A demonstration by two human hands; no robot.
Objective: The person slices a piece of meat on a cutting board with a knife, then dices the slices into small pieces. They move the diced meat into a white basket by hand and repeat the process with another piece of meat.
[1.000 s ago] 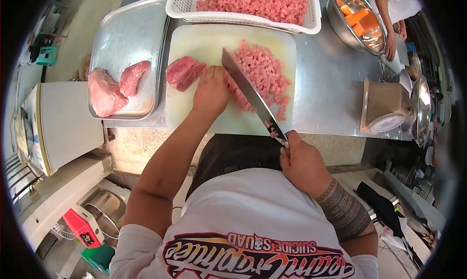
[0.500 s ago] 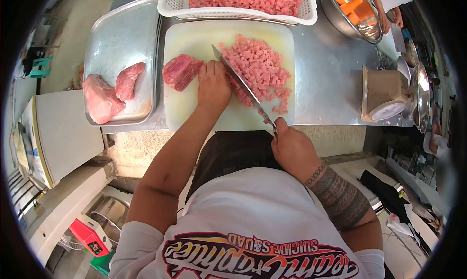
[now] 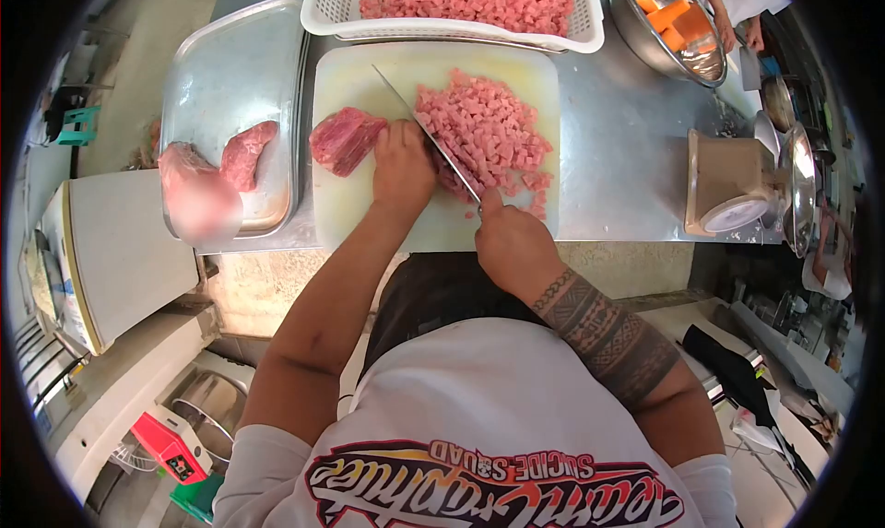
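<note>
Meat (image 3: 346,138) is pinned by the left hand (image 3: 403,164); the knife (image 3: 426,132) is clamped in the right hand (image 3: 513,244). Fingertips beside the blade could be nicked.

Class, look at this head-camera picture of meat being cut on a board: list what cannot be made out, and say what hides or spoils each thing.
- Knife handle: hidden inside the right hand.
- Meat under the left hand: covered by the hand.
- Larger meat piece in the metal tray: blurred.
- White basket of diced meat: top cut off by the frame edge.
- Scale dial: too small to read.
- Person at top right: mostly outside the frame.
</note>
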